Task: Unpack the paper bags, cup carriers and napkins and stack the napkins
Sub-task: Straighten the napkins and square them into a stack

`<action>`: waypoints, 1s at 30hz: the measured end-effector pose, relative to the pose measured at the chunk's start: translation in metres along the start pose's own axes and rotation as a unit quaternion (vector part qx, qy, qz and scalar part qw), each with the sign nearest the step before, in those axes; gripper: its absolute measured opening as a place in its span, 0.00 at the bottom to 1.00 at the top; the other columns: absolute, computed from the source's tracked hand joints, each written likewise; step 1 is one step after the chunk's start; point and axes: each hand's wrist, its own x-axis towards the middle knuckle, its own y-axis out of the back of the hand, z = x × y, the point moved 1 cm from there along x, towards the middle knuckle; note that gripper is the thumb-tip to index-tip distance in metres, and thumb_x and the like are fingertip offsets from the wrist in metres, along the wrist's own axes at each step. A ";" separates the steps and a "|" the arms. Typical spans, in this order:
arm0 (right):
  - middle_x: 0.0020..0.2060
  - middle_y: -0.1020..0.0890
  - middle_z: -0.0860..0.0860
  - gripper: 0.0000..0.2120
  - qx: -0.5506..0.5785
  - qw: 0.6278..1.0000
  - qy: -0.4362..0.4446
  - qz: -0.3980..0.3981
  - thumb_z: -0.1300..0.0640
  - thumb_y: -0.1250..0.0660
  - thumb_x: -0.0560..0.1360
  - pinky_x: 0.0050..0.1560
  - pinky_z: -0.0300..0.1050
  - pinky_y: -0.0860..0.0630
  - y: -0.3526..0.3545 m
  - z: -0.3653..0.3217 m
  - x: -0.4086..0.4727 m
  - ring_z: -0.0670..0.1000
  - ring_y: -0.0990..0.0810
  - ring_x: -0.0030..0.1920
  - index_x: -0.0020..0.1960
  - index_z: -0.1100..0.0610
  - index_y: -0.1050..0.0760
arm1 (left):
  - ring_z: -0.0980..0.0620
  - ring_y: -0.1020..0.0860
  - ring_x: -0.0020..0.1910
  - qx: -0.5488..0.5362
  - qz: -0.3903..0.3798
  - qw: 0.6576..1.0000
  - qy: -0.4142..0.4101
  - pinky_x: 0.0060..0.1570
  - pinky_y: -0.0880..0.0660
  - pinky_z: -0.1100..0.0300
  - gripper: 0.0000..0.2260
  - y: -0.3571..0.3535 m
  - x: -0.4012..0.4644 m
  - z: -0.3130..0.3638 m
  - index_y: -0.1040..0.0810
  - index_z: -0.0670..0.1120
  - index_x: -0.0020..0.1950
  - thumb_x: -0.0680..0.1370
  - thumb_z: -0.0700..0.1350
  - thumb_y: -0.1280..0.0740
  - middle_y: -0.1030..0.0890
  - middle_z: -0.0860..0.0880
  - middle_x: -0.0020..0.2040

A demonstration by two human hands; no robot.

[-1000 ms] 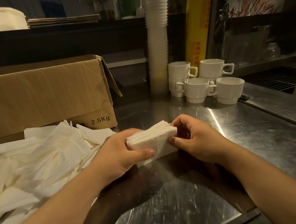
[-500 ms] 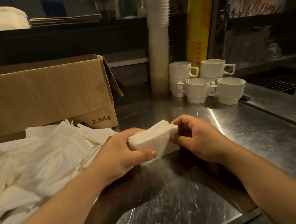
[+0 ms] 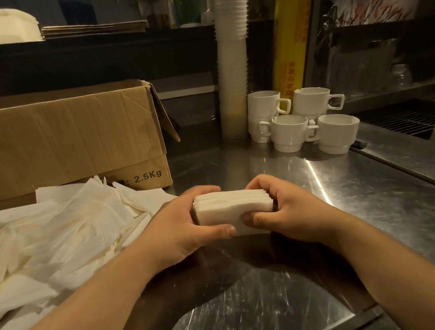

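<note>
A squared-up bundle of white napkins [image 3: 233, 207] stands on edge on the steel counter [image 3: 367, 200] in the middle of the view. My left hand [image 3: 180, 228] grips its left end, thumb across the near face. My right hand [image 3: 286, 211] grips its right end, thumb on the near face too. A loose heap of white napkins [image 3: 46, 242] spreads over the counter at the left, just beside my left forearm.
An open cardboard box [image 3: 61, 141] marked 2.5Kg stands behind the heap. Several white mugs [image 3: 302, 123] and a tall column of paper cups [image 3: 232, 52] stand at the back. A yellow roll [image 3: 292, 30] leans behind them. A sunken sink [image 3: 410, 122] lies at the right.
The bundle has turned from tilted to level, and both hands have closed in on its two ends, squeezing it square.
</note>
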 end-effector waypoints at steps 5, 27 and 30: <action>0.51 0.18 0.38 0.21 -0.012 0.999 0.030 -0.003 0.44 0.24 0.71 0.53 0.42 0.18 -0.002 0.001 0.001 0.39 0.20 0.52 0.61 0.41 0.26 | 0.64 0.21 0.56 -0.006 -0.013 1.000 -0.016 0.55 0.23 0.66 0.24 -0.001 0.000 0.001 0.22 0.61 0.65 0.70 0.59 0.24 0.17 0.63 0.54; 0.46 0.16 0.35 0.13 -0.046 0.998 0.037 0.017 0.49 0.23 0.73 0.45 0.31 0.24 -0.004 0.004 0.005 0.37 0.19 0.48 0.55 0.40 0.20 | 0.68 0.21 0.51 0.037 0.054 0.998 -0.016 0.46 0.24 0.73 0.15 -0.001 -0.006 0.011 0.21 0.63 0.56 0.74 0.50 0.22 0.17 0.67 0.47; 0.47 0.17 0.34 0.14 -0.055 0.998 0.018 0.011 0.48 0.23 0.73 0.47 0.33 0.23 -0.004 0.003 0.004 0.35 0.19 0.49 0.55 0.39 0.21 | 0.69 0.22 0.51 0.042 0.052 0.998 0.000 0.43 0.25 0.74 0.14 -0.002 -0.007 0.013 0.22 0.63 0.55 0.75 0.50 0.22 0.18 0.66 0.47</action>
